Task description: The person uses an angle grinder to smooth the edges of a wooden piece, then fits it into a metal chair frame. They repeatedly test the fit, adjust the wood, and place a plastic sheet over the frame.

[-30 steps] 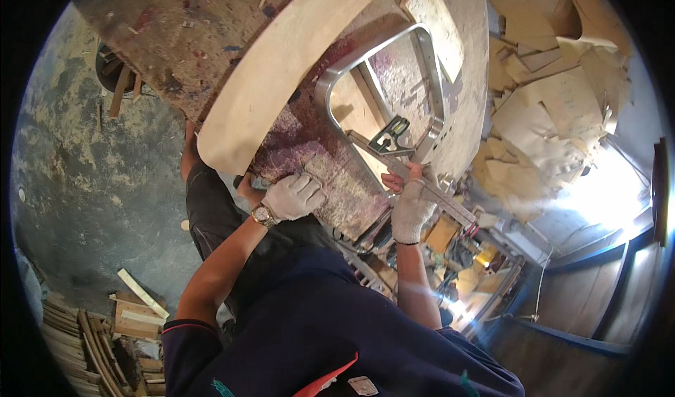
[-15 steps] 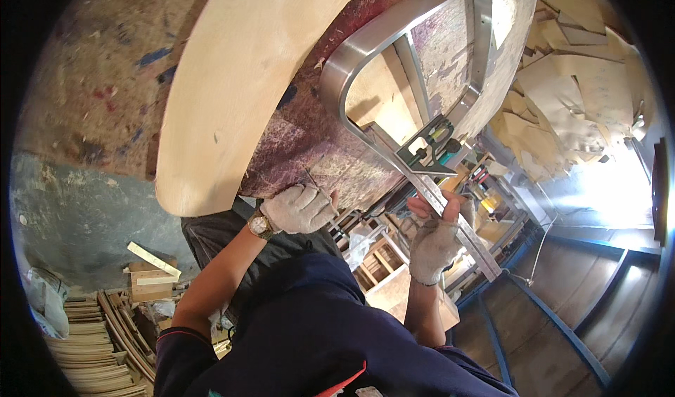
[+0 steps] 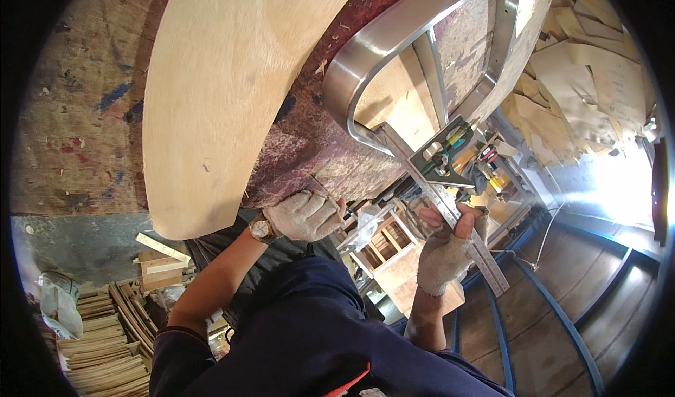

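My right hand (image 3: 447, 251), in a pale glove with bare fingertips showing, is closed round the steel rule of a combination square (image 3: 485, 263). The dark head (image 3: 444, 157) of that square sits near the lower corner of a curved, polished metal frame (image 3: 344, 74), and the rule's far end overlaps the frame. Whether the two touch, I cannot tell. At the near edge of the paint-stained worktable (image 3: 295, 154) rests my left hand (image 3: 302, 216), gloved, its fingers curled. A thin dark rod (image 3: 320, 185) sticks out from them; its kind is unclear.
A long curved plywood panel (image 3: 204, 116) lies on the table to the left, overhanging the near edge. Stacked wood strips (image 3: 105, 341) are on the floor at lower left. A wooden rack (image 3: 390, 246) stands beyond the edge, and sheet offcuts (image 3: 590, 81) pile up at right.
The view has shifted a little, so the panel and table edge appear lower. My right hand and the square sit slightly lower and further right; both hands keep their grips.
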A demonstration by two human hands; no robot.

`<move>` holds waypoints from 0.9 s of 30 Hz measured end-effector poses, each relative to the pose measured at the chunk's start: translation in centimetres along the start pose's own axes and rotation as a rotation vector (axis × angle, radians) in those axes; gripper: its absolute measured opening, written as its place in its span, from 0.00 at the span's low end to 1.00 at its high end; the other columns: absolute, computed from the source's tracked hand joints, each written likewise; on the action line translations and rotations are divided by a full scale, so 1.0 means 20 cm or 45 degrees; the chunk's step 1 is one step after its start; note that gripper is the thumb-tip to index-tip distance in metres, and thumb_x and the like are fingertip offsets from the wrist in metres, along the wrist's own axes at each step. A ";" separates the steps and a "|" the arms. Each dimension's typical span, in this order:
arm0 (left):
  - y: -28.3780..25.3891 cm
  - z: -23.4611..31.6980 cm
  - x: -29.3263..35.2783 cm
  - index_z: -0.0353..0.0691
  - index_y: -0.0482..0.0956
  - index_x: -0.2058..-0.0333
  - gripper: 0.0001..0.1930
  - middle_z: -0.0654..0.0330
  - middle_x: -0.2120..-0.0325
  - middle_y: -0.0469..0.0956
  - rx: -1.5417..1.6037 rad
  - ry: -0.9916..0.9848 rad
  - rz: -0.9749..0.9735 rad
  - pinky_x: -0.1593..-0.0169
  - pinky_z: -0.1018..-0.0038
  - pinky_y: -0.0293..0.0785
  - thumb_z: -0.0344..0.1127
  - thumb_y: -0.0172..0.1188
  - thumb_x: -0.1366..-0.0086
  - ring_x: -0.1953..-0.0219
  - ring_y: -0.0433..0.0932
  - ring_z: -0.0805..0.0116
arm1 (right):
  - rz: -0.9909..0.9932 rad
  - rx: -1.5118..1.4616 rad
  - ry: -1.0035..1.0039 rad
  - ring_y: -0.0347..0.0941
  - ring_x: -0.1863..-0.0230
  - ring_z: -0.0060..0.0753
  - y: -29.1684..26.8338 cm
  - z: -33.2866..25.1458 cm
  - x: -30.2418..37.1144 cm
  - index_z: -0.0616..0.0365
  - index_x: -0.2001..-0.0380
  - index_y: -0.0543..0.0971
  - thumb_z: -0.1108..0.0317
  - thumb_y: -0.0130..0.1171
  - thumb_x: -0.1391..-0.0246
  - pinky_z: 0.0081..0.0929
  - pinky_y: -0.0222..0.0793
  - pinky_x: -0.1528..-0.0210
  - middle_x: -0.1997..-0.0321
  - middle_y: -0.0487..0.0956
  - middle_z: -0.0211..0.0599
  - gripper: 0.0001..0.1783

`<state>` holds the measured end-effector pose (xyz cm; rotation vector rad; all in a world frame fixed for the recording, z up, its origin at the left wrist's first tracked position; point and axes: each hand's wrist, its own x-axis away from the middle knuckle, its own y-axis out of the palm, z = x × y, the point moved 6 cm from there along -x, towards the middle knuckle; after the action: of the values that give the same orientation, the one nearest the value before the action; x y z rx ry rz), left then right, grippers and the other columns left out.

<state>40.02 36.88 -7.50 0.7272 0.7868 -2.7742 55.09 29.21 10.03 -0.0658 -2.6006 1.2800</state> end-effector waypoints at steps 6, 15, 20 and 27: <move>-0.02 0.00 -0.02 0.46 0.84 0.59 0.10 0.68 0.69 0.80 -0.037 0.027 0.018 0.68 0.80 0.70 0.36 0.59 0.37 0.69 0.76 0.74 | -0.088 0.039 -0.005 0.84 0.70 0.41 0.02 -0.03 -0.01 0.66 0.57 0.72 0.54 0.52 0.30 0.33 0.83 0.64 0.64 0.82 0.52 0.21; -0.03 0.02 -0.08 0.47 0.80 0.68 0.05 0.69 0.75 0.76 -0.129 -0.016 -0.025 0.69 0.74 0.68 0.38 0.63 0.42 0.71 0.74 0.72 | -0.219 -0.094 -0.023 0.84 0.72 0.35 0.04 -0.01 -0.09 0.69 0.61 0.75 0.64 0.52 0.28 0.30 0.81 0.71 0.69 0.81 0.43 0.15; -0.02 0.03 -0.13 0.46 0.78 0.71 0.08 0.63 0.71 0.78 0.010 -0.151 -0.270 0.64 0.67 0.73 0.39 0.66 0.47 0.66 0.78 0.62 | -0.015 0.117 -0.401 0.75 0.79 0.42 0.01 0.06 -0.11 0.58 0.69 0.77 0.64 0.58 0.35 0.38 0.68 0.77 0.79 0.75 0.40 0.10; 0.01 0.06 -0.17 0.43 0.77 0.71 0.05 0.57 0.71 0.78 -0.234 -0.182 -0.317 0.65 0.59 0.75 0.35 0.63 0.41 0.68 0.78 0.54 | -0.102 -1.157 0.119 0.82 0.68 0.25 -0.30 0.42 -0.19 0.63 0.50 0.76 0.63 0.61 0.33 0.26 0.82 0.68 0.60 0.81 0.35 0.16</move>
<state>42.64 36.17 -5.03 0.4180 1.1535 -2.8740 57.23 18.51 8.99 -0.1675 -2.8239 -0.0092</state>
